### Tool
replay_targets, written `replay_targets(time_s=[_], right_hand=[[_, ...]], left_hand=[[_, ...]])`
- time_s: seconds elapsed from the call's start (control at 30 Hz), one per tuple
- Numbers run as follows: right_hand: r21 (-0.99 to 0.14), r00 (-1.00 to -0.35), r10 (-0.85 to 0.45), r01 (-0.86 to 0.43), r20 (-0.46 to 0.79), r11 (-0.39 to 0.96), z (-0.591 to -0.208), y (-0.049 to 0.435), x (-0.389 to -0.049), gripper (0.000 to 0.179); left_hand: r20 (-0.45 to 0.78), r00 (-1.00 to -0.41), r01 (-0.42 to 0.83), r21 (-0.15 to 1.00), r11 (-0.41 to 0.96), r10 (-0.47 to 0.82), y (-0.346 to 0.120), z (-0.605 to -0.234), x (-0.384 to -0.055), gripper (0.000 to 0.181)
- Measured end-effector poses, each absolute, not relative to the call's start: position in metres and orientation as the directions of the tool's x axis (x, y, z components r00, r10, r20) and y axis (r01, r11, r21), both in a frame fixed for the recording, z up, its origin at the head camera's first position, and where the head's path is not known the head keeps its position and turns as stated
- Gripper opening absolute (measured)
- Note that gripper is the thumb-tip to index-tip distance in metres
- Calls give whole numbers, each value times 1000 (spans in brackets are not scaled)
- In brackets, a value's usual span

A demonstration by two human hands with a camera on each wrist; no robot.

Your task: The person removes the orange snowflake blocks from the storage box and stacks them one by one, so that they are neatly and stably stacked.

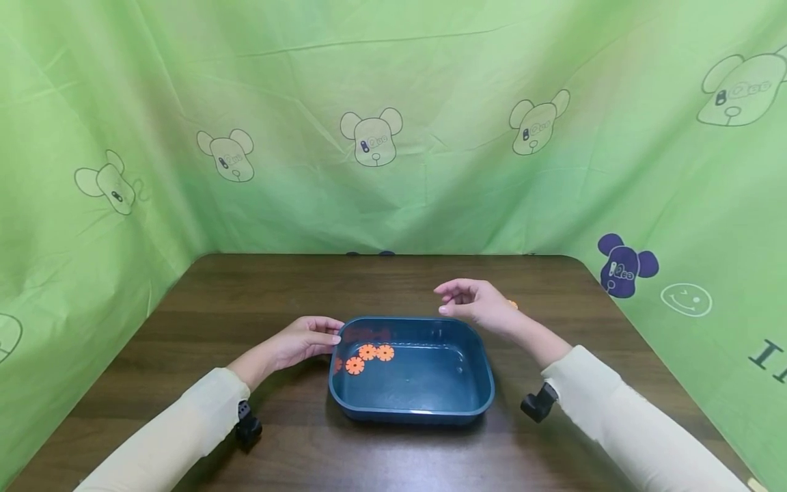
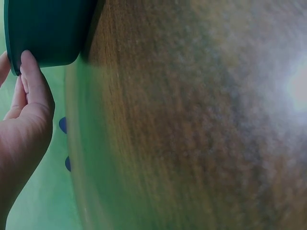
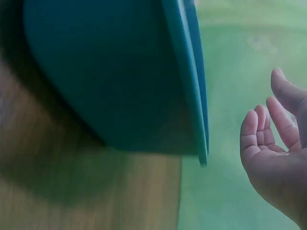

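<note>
L hand [image 1: 305,339] grips tray [image 1: 424,383] (orange pcs [image 1: 354,365] inside), R hand [image 1: 484,305] nr.

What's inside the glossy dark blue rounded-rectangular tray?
Three flat orange flower-shaped discs lie on the floor of the tray, toward its left side. The near wall's inner face is hidden behind the near rim; anything tight against it can't be seen.

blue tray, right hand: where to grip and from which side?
Probably the right rim of the blue tray, pinched from the right: it's a thin raised edge, nothing touches that side, and the left hand holds the tray at its far left.
</note>
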State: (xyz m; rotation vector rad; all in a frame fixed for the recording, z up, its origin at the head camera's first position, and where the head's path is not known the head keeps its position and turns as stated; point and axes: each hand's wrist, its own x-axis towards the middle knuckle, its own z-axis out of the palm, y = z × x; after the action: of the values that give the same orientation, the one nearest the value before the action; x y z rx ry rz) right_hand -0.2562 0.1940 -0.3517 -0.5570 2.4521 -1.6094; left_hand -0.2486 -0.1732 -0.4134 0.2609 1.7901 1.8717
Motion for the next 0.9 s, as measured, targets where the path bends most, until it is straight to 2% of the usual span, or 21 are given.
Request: replay_targets(time_s=[0.4, 0.9], right_hand=[[-906, -887, -459, -229, 44, 355, -356, 157, -238, 38], [-905, -889, -456, -166, -35, 392, -381, 126, -226, 35]], left_hand=[[-216, -836, -240, 971, 18, 504, -173, -413, -250, 47], [-210, -840, -223, 974, 35, 500, -173, -411, -248, 45]])
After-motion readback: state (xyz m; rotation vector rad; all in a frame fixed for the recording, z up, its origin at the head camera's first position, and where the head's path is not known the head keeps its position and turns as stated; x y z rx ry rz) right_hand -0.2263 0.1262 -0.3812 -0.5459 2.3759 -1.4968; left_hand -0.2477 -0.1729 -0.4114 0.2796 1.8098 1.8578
